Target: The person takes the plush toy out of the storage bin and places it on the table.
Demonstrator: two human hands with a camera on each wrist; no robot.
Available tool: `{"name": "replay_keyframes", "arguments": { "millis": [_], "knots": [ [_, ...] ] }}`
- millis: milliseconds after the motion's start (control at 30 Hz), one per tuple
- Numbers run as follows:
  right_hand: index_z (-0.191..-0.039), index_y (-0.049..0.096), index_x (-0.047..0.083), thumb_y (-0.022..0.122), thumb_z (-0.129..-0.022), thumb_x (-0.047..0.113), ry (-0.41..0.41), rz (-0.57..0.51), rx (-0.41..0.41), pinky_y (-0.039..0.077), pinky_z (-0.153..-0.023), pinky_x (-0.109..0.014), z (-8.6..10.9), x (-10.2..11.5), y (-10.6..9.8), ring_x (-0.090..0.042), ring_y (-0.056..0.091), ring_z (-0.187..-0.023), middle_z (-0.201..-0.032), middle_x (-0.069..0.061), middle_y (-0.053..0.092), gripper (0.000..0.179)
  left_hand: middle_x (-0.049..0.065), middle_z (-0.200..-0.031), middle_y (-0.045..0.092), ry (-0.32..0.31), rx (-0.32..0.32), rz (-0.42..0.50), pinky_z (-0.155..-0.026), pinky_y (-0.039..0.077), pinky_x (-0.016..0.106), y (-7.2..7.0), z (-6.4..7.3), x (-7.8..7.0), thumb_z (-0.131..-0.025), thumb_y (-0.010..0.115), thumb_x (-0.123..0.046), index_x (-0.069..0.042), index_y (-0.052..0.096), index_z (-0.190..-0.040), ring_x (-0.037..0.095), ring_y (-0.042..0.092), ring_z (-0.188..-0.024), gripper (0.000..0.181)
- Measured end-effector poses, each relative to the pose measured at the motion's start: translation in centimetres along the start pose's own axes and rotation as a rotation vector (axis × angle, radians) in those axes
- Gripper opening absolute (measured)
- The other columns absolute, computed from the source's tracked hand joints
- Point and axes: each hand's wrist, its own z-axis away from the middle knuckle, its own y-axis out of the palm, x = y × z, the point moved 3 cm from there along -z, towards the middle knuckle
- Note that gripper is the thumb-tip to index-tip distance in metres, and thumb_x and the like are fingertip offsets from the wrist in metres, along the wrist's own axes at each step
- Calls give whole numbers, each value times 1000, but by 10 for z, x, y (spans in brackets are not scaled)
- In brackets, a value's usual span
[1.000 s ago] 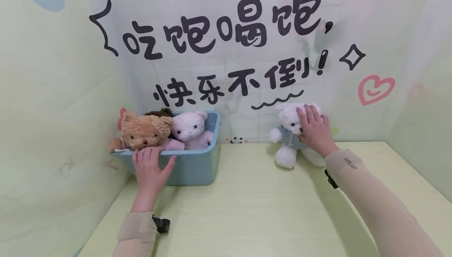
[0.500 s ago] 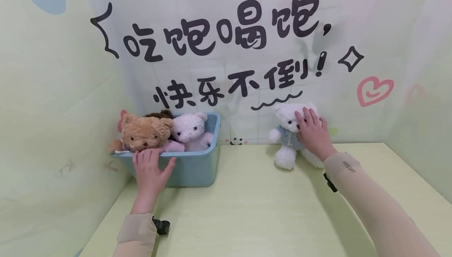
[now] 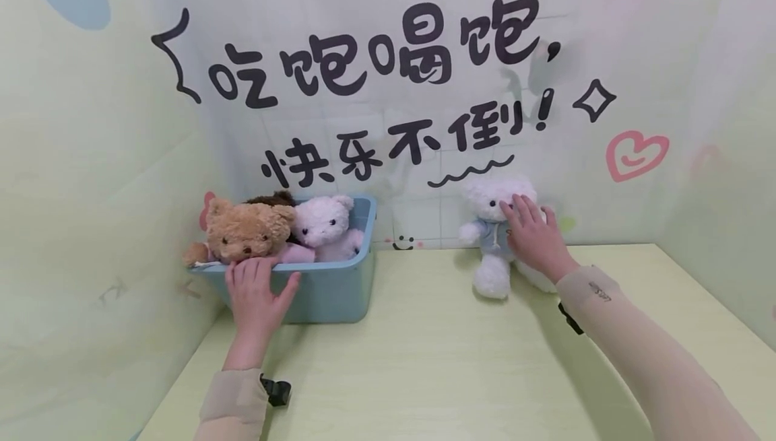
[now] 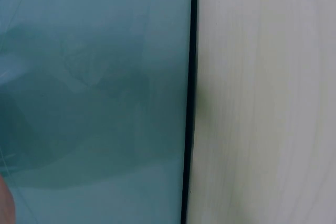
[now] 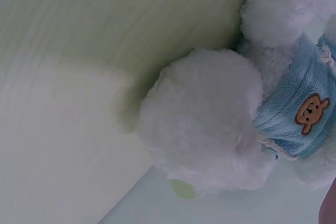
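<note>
Head view: at four o'clock the white plush bear in a pale-blue top point(image 3: 494, 240) sits seemingly steadied by the right hand point(image 3: 538, 235), fingers outstretched over it, while at eight o'clock the left hand point(image 3: 256, 298), thumb wide, rests on the blue oblong plastic bin point(image 3: 336, 296), perhaps bracing it.

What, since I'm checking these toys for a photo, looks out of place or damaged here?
Nothing visible looks spilled or damaged. Slightly askew: the tan bear has a paw that seems to poke over the left end of the blue bin. The white bear in the blue top sits upright outside it.
</note>
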Motion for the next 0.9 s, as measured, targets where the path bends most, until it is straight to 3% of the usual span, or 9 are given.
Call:
{"name": "replay_keyframes", "arguments": {
  "millis": [367,633,900],
  "knots": [
    [-142,37,4,70,-80,20,-18,45,-95,32,-92,-62,-25,5,-24,-42,37,-128,-140,-28,39,72,21,-95,55,-13,0,-6,-102,17,62,-5,5,7,-92,45,-64,2,57,-101,43,45,-97,68],
    [-143,37,5,68,-85,23,-39,14,-83,32,-94,-61,-66,31,-48,-41,36,-129,-141,-27,37,68,22,-93,56,-5,-15,-12,-100,19,64,-10,5,5,-93,46,-63,3,58,-99,44,46,-95,67],
    [-143,37,7,67,-87,24,-63,-25,-83,32,-97,-58,-93,57,-58,-39,38,-129,-142,-26,38,66,20,-93,55,3,-1,-9,-101,19,62,-3,-2,1,-92,45,-63,1,58,-99,42,47,-95,66]
  ]
}}
